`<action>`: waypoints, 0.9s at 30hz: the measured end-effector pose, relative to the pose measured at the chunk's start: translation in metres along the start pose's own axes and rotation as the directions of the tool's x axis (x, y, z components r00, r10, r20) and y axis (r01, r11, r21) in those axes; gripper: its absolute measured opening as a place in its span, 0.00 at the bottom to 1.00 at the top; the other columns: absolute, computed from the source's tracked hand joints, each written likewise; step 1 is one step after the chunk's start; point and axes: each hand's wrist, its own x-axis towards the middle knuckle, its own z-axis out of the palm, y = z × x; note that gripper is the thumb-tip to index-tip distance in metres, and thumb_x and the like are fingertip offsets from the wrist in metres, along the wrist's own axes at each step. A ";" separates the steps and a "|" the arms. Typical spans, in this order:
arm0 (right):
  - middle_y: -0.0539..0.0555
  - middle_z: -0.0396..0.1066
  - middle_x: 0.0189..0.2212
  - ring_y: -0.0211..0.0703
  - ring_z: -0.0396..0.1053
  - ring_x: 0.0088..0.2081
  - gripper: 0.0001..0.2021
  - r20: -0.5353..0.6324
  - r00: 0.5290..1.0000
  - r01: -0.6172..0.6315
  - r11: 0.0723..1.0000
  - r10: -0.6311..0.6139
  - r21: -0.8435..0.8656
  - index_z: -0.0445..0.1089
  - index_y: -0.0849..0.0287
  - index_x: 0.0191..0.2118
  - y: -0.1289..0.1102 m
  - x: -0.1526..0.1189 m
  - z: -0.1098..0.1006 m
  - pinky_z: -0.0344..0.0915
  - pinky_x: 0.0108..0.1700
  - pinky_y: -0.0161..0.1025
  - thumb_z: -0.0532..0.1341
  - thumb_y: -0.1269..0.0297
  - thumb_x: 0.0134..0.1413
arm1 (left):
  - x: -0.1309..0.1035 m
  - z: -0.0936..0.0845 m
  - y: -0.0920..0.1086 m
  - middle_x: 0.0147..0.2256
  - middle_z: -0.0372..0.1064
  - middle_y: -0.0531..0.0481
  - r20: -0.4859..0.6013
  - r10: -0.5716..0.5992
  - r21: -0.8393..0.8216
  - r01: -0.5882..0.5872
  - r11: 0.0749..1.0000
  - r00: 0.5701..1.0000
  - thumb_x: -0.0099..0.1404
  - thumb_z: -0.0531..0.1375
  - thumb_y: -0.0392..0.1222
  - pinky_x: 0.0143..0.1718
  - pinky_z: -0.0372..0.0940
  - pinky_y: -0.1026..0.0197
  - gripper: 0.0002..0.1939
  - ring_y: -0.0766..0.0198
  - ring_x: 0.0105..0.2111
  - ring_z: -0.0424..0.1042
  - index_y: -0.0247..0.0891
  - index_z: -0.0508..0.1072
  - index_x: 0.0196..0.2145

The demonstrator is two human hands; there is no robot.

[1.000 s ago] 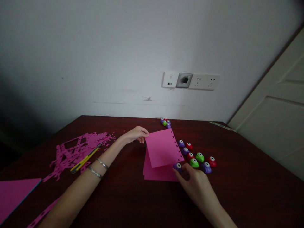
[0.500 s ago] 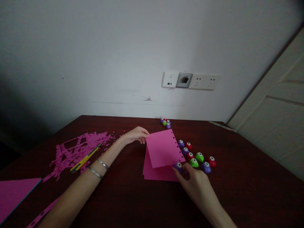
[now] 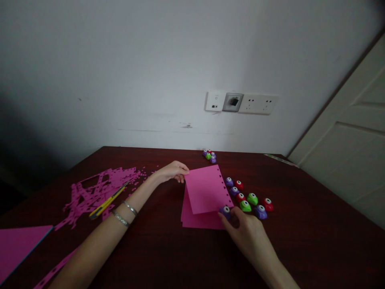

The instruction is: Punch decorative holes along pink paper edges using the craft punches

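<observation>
A pink paper sheet with a row of small punched holes down its right edge is held by its upper left corner in my left hand. My right hand grips a purple paper punch with its thumb and fingers at the sheet's lower right corner. Beneath lie more pink sheets. Just right of the paper stand several punches in purple, red and green, among them a green one and a red one.
Pink punched strips and small cut-out bits lie on the left of the dark table, with a yellow cutter on them. A pink stack is at the lower left. More small punches sit near the wall.
The held sheet has shifted down very slightly at its right side. Both hands keep nearly the same place and grip.
</observation>
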 end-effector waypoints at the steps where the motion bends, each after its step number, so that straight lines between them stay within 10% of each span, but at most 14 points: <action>1: 0.50 0.68 0.16 0.41 0.68 0.19 0.14 -0.002 1.000 0.002 1.000 -0.002 0.007 0.63 0.56 0.23 0.000 0.000 0.000 0.56 0.21 0.34 0.54 0.54 0.54 | 0.000 -0.001 0.000 0.22 0.69 0.49 -0.007 0.001 0.004 -0.001 1.000 1.000 0.52 0.62 0.41 0.21 0.59 0.65 0.09 0.69 0.19 0.67 0.32 0.71 0.30; 27: 0.50 0.68 0.17 0.42 0.68 0.20 0.15 0.031 0.999 -0.033 0.999 0.034 -0.038 0.62 0.56 0.23 -0.002 -0.001 -0.002 0.57 0.22 0.34 0.54 0.53 0.54 | 0.000 -0.002 -0.004 0.23 0.69 0.49 0.013 -0.007 -0.007 0.007 1.000 1.000 0.52 0.62 0.41 0.22 0.60 0.64 0.09 0.69 0.20 0.68 0.33 0.72 0.31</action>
